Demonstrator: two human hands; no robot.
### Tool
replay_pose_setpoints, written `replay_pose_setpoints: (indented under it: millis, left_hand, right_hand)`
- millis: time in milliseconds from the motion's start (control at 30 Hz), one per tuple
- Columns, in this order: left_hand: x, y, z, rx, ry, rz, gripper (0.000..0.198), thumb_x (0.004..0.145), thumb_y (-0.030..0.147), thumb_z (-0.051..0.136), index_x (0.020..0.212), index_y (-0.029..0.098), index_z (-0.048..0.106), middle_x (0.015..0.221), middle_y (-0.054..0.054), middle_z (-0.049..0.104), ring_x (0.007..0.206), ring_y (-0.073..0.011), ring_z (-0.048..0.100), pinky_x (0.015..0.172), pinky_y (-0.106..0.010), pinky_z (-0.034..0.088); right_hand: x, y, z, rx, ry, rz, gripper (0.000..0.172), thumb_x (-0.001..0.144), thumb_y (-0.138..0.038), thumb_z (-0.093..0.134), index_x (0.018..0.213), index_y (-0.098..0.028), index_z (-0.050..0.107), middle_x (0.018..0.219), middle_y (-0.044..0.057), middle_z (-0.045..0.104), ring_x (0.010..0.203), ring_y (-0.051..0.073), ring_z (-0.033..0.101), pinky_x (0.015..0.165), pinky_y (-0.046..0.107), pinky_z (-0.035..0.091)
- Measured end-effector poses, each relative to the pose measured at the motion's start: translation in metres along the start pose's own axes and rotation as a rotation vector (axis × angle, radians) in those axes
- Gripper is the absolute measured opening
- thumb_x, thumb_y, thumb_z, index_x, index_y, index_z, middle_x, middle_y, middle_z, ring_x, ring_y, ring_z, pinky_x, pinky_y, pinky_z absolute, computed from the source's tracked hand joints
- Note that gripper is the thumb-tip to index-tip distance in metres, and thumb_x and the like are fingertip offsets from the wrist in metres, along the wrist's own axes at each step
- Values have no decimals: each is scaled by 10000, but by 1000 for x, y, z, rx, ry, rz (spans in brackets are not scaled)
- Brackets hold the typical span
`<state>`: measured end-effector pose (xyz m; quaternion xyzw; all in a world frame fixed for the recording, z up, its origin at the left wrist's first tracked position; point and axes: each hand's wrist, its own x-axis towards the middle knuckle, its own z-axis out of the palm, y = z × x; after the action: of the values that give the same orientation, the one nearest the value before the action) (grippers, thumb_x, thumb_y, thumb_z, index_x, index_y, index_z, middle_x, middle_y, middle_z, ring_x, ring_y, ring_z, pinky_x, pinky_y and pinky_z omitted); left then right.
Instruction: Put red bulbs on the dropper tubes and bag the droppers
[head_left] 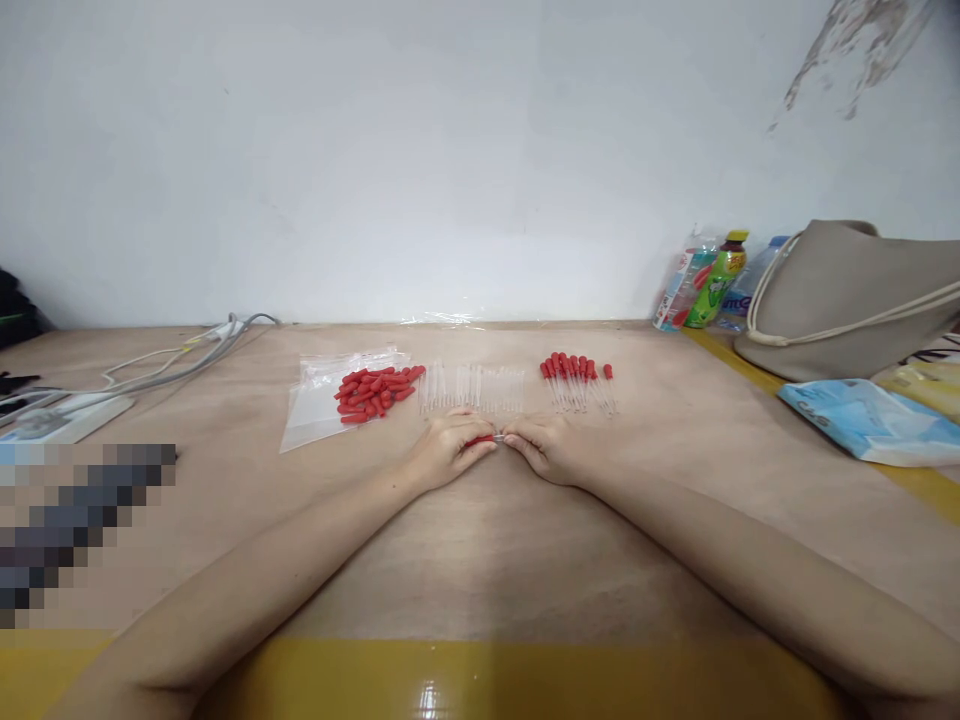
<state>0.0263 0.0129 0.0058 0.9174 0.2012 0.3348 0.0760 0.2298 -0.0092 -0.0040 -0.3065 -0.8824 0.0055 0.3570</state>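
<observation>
My left hand [450, 447] is closed around a red rubber bulb [482, 439], whose end shows past the fingertips. Opposite it, my right hand [549, 447] pinches a clear glass dropper tube [499, 437], mostly hidden by the fingers. Tube and bulb meet end to end between the two hands, low over the table; how far one sits inside the other I cannot tell. Behind my left hand lies a heap of loose red bulbs [373, 392] on clear plastic bags [311, 405]. Bare glass tubes [472, 388] lie in a row beyond both hands. Droppers with red bulbs fitted [574, 378] are grouped behind my right hand.
Cables [202, 350] and a white power strip [82, 415] lie at the left, near a pixelated dark object [82, 520]. Bottles [716, 285], a grey bag [855, 295] and a blue packet [874, 420] stand or lie at the right. Yellow tape [360, 675] runs along the front edge.
</observation>
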Motion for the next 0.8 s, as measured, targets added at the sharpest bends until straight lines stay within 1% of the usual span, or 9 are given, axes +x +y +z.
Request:
replay_pose_setpoints:
  millis: [100, 200, 333, 400, 467, 533, 600, 700, 800]
  left_hand:
    - [0, -1, 1, 12, 6, 11, 173, 841, 263, 496, 937, 181, 615, 909, -62, 668, 877, -170, 606, 883, -369, 429]
    - [1, -1, 1, 29, 19, 9, 158, 837, 255, 505, 926, 183, 613, 908, -57, 664, 906, -176, 593, 879, -360, 431]
    - [1, 1, 0, 51, 25, -58, 156, 837, 240, 501, 948, 186, 597, 938, -53, 644, 918, -171, 582, 844, -327, 448]
    - [-1, 2, -2, 78, 56, -124, 217, 820, 242, 524, 1026, 188, 564, 1001, -64, 620, 944, -180, 570, 841, -332, 450]
    - [-3, 1, -4, 106, 84, -176, 298, 797, 242, 549, 1090, 191, 525, 1049, -74, 597, 964, -194, 558, 836, -343, 452]
    - [-5, 0, -5, 114, 79, -198, 319, 787, 233, 555, 1101, 193, 512, 1052, -74, 589, 957, -199, 556, 815, -341, 458]
    - [-6, 0, -5, 105, 47, -213, 292, 790, 226, 542, 1080, 192, 521, 1025, -70, 592, 916, -193, 562, 782, -330, 465]
    - [-5, -1, -5, 84, -2, -242, 242, 797, 220, 527, 1036, 186, 542, 980, -62, 599, 837, -175, 567, 734, -311, 468]
    - [-3, 0, -5, 56, -37, -240, 168, 809, 205, 507, 962, 177, 570, 931, -49, 604, 779, -151, 562, 706, -283, 463]
  right_hand:
    - [1, 2, 0, -5, -26, 17, 234, 888, -240, 378, 909, -188, 605, 825, 54, 663, 734, 143, 601, 662, 271, 466]
    - [3, 2, -2, -56, -50, -21, 257, 897, -245, 363, 895, -188, 613, 835, 52, 655, 774, 147, 577, 700, 286, 444]
    - [7, -1, -12, -315, -92, -62, 234, 868, -268, 427, 825, -188, 642, 841, 66, 630, 796, 182, 522, 715, 334, 383]
    - [8, 0, -20, -425, -82, -1, 228, 846, -266, 457, 758, -180, 649, 808, 77, 615, 771, 187, 510, 686, 331, 361]
    - [10, 8, -30, -461, -33, 159, 236, 829, -264, 468, 705, -174, 647, 750, 78, 605, 724, 180, 513, 637, 307, 351]
    - [12, 23, -41, -435, 34, 401, 255, 817, -283, 467, 670, -175, 645, 692, 68, 605, 647, 164, 521, 570, 277, 336]
    - [16, 42, -51, -389, 61, 641, 286, 805, -308, 457, 625, -178, 639, 628, 56, 607, 585, 155, 527, 528, 262, 321]
    - [22, 68, -61, -410, 109, 919, 265, 750, -342, 495, 633, -159, 647, 632, 83, 629, 622, 186, 567, 528, 262, 329]
    - [25, 81, -61, -453, 99, 1093, 254, 718, -344, 509, 679, -148, 664, 719, 123, 654, 703, 219, 593, 546, 262, 346]
